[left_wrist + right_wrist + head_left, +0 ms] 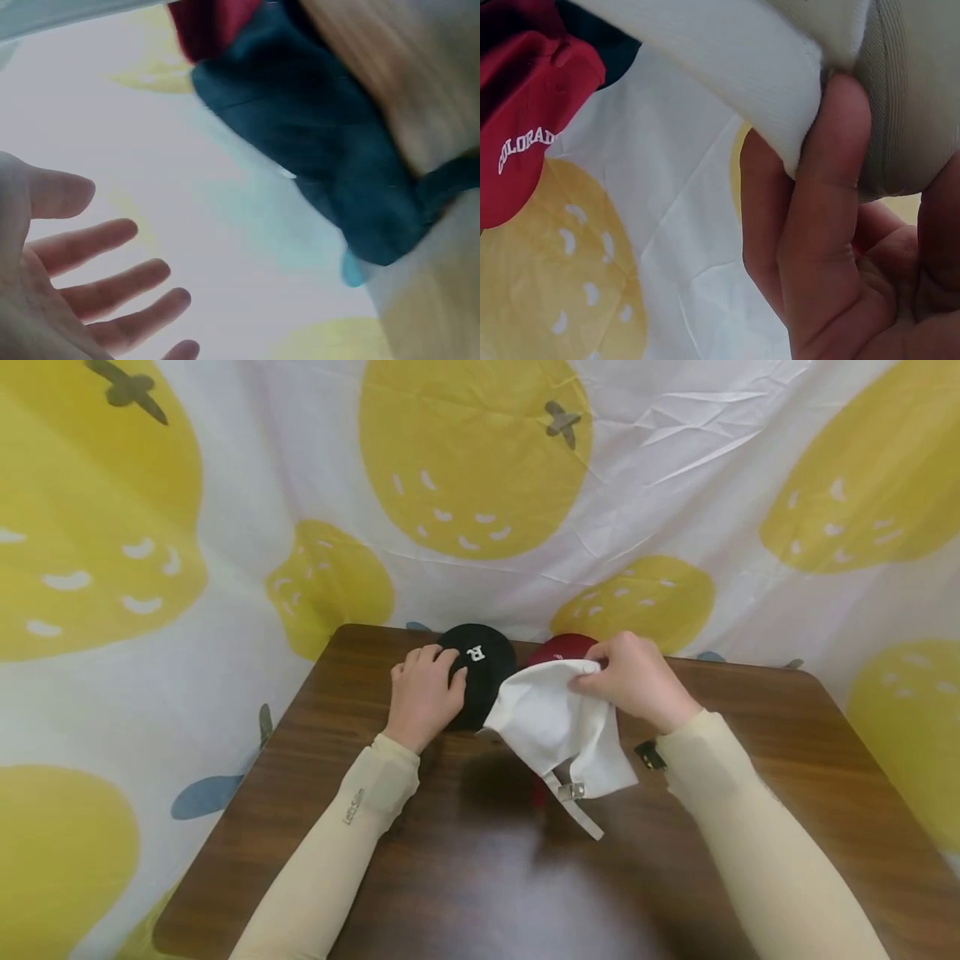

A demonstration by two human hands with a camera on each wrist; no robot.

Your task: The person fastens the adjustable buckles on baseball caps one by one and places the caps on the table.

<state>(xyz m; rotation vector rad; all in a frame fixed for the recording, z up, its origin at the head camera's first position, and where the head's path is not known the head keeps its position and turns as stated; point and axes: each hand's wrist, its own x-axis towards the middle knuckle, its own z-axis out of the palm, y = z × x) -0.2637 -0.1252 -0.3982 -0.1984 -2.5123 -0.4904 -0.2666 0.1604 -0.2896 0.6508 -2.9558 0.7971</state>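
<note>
In the head view my right hand point(633, 681) pinches a white baseball cap point(547, 706) by its edge and holds it above the table, its strap and metal buckle point(572, 791) hanging down. The right wrist view shows thumb and fingers bent around the white cap's fabric point(735, 67). My left hand point(429, 692) overlaps the left side of a black cap point(483, 689) with a white R. From the left wrist, that hand point(97, 277) has its fingers spread, with a gap to the black cap point(300, 127). A red cap point(562, 647), lettered in white, is partly hidden behind the white one.
The caps are near the far edge of a dark brown wooden table point(300, 827). Right behind it hangs a white cloth with yellow lemons point(472, 452), which also runs along both sides.
</note>
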